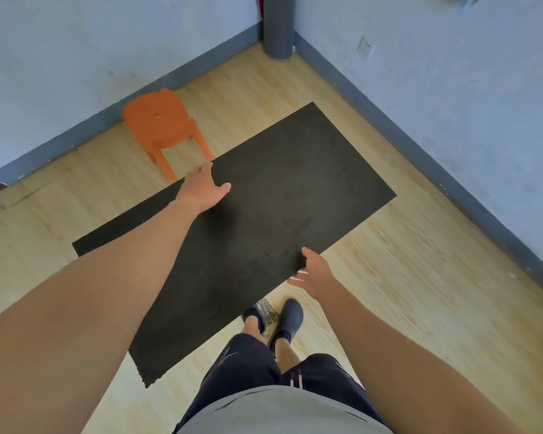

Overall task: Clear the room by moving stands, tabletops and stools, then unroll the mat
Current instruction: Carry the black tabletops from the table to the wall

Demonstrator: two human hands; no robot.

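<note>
A large black rectangular tabletop (pixel 295 189) is held flat above the wooden floor in front of me. My left hand (pixel 204 191) grips its far long edge, fingers curled over the rim and thumb on top. My right hand (pixel 315 274) holds the near long edge, thumb on the top face and fingers underneath. An orange plastic stool (pixel 163 123) stands upright on the floor by the left wall, just beyond the board's far edge; the board hides one of its leg ends.
Two pale walls with grey skirting meet at a corner where a grey vertical pipe (pixel 278 29) stands. A wall socket (pixel 365 47) is on the right wall. My feet (pixel 290 317) are on the floor under the board's near edge.
</note>
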